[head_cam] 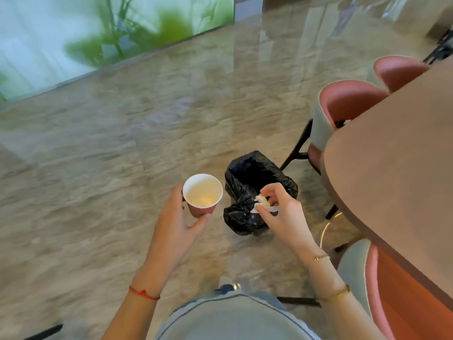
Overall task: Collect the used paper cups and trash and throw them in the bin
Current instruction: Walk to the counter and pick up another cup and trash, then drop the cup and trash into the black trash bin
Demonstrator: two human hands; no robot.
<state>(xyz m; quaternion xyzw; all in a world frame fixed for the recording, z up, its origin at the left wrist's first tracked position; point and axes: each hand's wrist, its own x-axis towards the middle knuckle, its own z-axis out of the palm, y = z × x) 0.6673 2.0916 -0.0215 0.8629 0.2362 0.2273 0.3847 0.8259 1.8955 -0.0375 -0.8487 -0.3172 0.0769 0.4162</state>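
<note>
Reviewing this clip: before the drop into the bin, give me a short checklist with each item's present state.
1. Right hand pinches the crumpled white paper scrap: ok.
2. Scrap sits over the mouth of the black-bagged bin: ok.
3. Left hand grips the pink paper cup with white inside: ok.
4. Cup over the bin: not ok, it is left of it.
5. Cup empty: cannot tell, blurred.
6. Bin mouth open: ok.

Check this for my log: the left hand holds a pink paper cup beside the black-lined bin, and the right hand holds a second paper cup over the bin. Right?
Not quite. The head view shows the right hand pinching a crumpled white scrap of paper, not a second cup, over the black-lined bin. The left hand does hold the pink paper cup beside the bin.
</note>
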